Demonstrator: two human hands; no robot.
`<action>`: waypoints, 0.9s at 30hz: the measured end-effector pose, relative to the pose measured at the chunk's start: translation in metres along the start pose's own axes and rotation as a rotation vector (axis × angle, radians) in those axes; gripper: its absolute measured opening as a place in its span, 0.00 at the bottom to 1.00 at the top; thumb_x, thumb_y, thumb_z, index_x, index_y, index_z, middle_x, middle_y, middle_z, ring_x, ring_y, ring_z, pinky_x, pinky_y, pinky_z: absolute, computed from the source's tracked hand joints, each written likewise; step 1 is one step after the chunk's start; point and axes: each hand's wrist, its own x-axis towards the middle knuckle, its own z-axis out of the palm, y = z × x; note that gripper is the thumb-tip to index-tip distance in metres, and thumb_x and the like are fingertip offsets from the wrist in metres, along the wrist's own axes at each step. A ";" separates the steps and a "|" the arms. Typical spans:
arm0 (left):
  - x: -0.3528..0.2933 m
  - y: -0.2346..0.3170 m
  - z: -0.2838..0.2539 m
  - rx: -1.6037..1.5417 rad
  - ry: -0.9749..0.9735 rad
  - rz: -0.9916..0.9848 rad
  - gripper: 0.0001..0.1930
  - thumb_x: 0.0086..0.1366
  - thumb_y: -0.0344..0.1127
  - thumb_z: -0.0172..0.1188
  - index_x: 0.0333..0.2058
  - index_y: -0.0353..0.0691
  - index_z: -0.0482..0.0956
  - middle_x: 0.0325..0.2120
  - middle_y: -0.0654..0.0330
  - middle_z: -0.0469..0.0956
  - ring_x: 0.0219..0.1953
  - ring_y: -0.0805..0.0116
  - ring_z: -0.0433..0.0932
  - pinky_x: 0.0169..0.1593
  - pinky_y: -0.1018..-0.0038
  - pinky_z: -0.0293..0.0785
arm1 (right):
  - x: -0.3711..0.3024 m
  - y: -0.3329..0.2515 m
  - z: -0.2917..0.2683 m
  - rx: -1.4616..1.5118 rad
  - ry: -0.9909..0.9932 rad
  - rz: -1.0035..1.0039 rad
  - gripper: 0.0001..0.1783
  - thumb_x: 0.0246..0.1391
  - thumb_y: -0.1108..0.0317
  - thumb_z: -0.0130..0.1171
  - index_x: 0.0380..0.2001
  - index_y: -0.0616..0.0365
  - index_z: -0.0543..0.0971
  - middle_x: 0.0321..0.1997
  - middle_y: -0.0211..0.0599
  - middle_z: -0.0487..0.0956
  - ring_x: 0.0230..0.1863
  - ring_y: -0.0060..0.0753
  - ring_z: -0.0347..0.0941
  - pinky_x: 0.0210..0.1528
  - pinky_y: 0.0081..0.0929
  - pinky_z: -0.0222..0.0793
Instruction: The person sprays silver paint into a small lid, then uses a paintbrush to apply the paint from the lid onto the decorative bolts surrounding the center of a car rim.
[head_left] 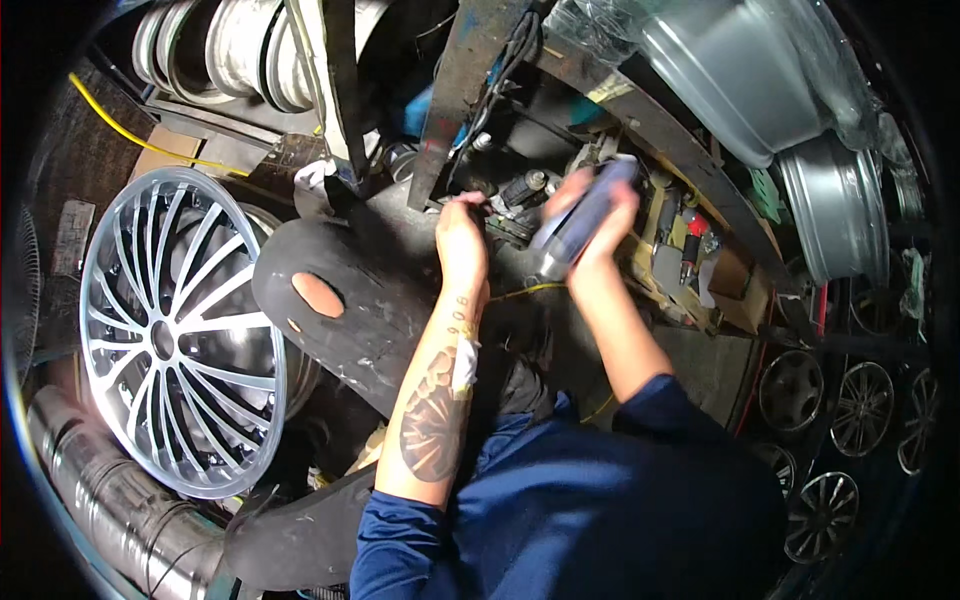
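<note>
My right hand (607,235) is wrapped around a dark blue-grey cylinder (578,232) with a silvery lower end. Motion smears it, so its kind cannot be made out. To its left, my left hand (462,248) is raised with the fingers curled in; whatever they may hold is too small to tell. Beyond both hands lie a dark cylindrical tool (524,187) and other metal pieces. A silver many-spoked wheel rim (230,324) stands at the left, beside my knee and apart from both hands.
Dark trousers with a hole at the knee (350,290) stretch between the rim and my hands. An upright metal post (445,125) rises ahead. A box of tools (668,240) sits at right, with more rims (835,205) beyond. A shiny duct (120,520) runs lower left.
</note>
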 end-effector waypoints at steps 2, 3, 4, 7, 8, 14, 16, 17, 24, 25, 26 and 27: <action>0.002 -0.007 -0.002 0.193 0.061 0.009 0.19 0.67 0.37 0.40 0.36 0.33 0.79 0.39 0.52 0.79 0.45 0.60 0.75 0.53 0.69 0.66 | -0.016 0.016 0.004 -0.118 0.057 0.355 0.20 0.44 0.53 0.57 0.38 0.54 0.73 0.24 0.34 0.75 0.22 0.32 0.73 0.29 0.31 0.73; 0.001 -0.009 -0.002 0.197 0.062 0.038 0.19 0.67 0.38 0.40 0.36 0.34 0.80 0.40 0.52 0.79 0.46 0.59 0.75 0.54 0.69 0.66 | -0.009 0.008 0.005 0.041 -0.020 0.235 0.20 0.44 0.53 0.57 0.35 0.55 0.72 0.23 0.33 0.73 0.22 0.31 0.72 0.28 0.31 0.73; 0.002 -0.010 -0.002 0.238 0.062 0.049 0.19 0.68 0.39 0.40 0.36 0.35 0.80 0.40 0.51 0.79 0.47 0.59 0.75 0.55 0.69 0.66 | -0.005 0.003 0.006 0.177 -0.138 0.167 0.20 0.43 0.53 0.57 0.33 0.56 0.71 0.22 0.32 0.71 0.23 0.31 0.70 0.27 0.32 0.73; -0.004 -0.010 -0.002 0.181 0.089 -0.019 0.16 0.66 0.38 0.44 0.35 0.38 0.81 0.39 0.59 0.80 0.46 0.66 0.74 0.53 0.73 0.64 | 0.020 -0.019 -0.010 0.253 0.085 -0.403 0.27 0.42 0.43 0.58 0.33 0.57 0.71 0.20 0.32 0.71 0.21 0.30 0.69 0.26 0.28 0.71; -0.002 -0.008 0.000 0.182 0.048 0.013 0.16 0.67 0.38 0.44 0.35 0.38 0.81 0.39 0.59 0.80 0.46 0.67 0.74 0.52 0.74 0.64 | 0.020 -0.011 -0.013 -0.007 0.095 -0.253 0.27 0.43 0.43 0.56 0.35 0.57 0.71 0.20 0.34 0.72 0.20 0.32 0.71 0.26 0.30 0.72; -0.001 -0.013 0.002 0.232 0.070 0.066 0.16 0.67 0.42 0.47 0.39 0.38 0.80 0.38 0.54 0.80 0.43 0.61 0.76 0.51 0.71 0.67 | 0.025 -0.003 -0.026 0.189 0.178 -0.282 0.25 0.44 0.43 0.54 0.36 0.53 0.72 0.22 0.37 0.74 0.21 0.35 0.73 0.26 0.32 0.71; 0.002 -0.016 0.002 0.239 0.113 -0.054 0.15 0.69 0.41 0.49 0.43 0.37 0.78 0.39 0.53 0.79 0.43 0.60 0.75 0.51 0.69 0.67 | 0.008 0.012 -0.026 -0.217 0.138 0.077 0.25 0.41 0.47 0.57 0.36 0.56 0.72 0.23 0.39 0.75 0.21 0.34 0.72 0.27 0.34 0.73; 0.002 -0.018 0.001 0.184 0.169 -0.038 0.15 0.69 0.41 0.49 0.45 0.37 0.76 0.40 0.54 0.78 0.43 0.61 0.75 0.51 0.69 0.67 | 0.002 0.013 -0.026 -0.298 0.022 0.134 0.25 0.41 0.48 0.58 0.37 0.56 0.72 0.24 0.39 0.76 0.22 0.34 0.72 0.27 0.35 0.74; 0.003 -0.011 0.005 -0.266 0.068 -0.045 0.11 0.72 0.35 0.44 0.48 0.39 0.72 0.34 0.60 0.77 0.33 0.70 0.75 0.41 0.74 0.72 | -0.006 0.007 -0.067 -0.659 0.185 0.296 0.14 0.50 0.58 0.60 0.37 0.53 0.76 0.31 0.27 0.77 0.29 0.23 0.73 0.34 0.26 0.71; 0.001 -0.008 0.005 -0.253 0.036 -0.046 0.13 0.73 0.36 0.42 0.48 0.39 0.73 0.34 0.61 0.76 0.33 0.72 0.74 0.41 0.73 0.71 | -0.010 0.012 -0.071 -0.655 0.121 0.332 0.14 0.49 0.61 0.61 0.38 0.54 0.77 0.31 0.26 0.77 0.30 0.22 0.73 0.35 0.25 0.71; 0.001 -0.006 0.005 -0.242 0.004 -0.043 0.15 0.73 0.37 0.41 0.48 0.38 0.73 0.34 0.61 0.74 0.33 0.73 0.72 0.42 0.73 0.70 | -0.013 0.014 -0.072 -0.642 0.029 0.402 0.14 0.49 0.64 0.61 0.39 0.54 0.77 0.31 0.25 0.76 0.31 0.20 0.72 0.35 0.24 0.71; -0.001 -0.004 0.005 -0.220 -0.037 -0.034 0.18 0.73 0.40 0.37 0.48 0.38 0.74 0.34 0.61 0.76 0.32 0.73 0.73 0.40 0.74 0.70 | -0.016 0.015 -0.071 -0.580 0.104 0.389 0.21 0.48 0.67 0.61 0.48 0.54 0.75 0.36 0.27 0.77 0.32 0.21 0.72 0.37 0.24 0.71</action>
